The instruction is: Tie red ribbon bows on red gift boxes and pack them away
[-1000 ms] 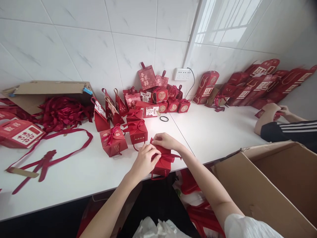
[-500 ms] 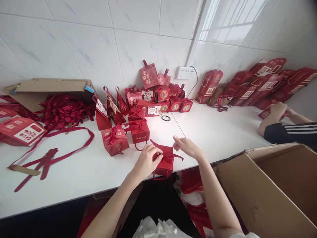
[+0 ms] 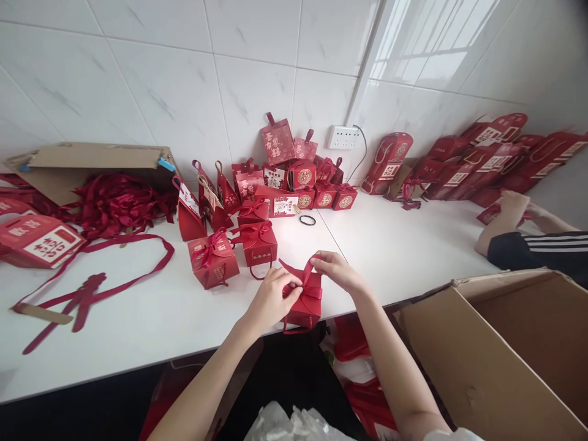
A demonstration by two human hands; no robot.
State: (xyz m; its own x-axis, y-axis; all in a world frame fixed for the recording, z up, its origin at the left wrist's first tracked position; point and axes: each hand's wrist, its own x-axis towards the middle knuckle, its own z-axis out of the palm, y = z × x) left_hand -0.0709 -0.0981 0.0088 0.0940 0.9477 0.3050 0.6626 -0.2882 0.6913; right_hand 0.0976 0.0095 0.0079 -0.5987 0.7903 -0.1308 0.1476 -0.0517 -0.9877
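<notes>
A small red gift box (image 3: 304, 311) stands at the table's front edge, with a cord handle hanging on its near side. My left hand (image 3: 277, 295) is closed, its thumb and fingers pinching the red ribbon where it crosses the box top. Between the thumb and fingers of my right hand (image 3: 337, 269) is a ribbon tail (image 3: 310, 267), held up above the box. One ribbon loop lies to the right on the lid. Just beyond stand two boxes with tied bows, one at the left (image 3: 213, 257) and one nearer the middle (image 3: 258, 242).
On the left a cardboard box (image 3: 98, 158) holds a heap of red ribbon (image 3: 122, 205), with loose strips in front. Red boxes (image 3: 303, 177) are stacked along the wall. At right, a co-worker's hand (image 3: 512, 208) touches a red box, behind a large open carton (image 3: 482, 343).
My right hand has moved left to the box and taken hold of the ribbon tail, lifting it. My left hand keeps its pinch in the same place.
</notes>
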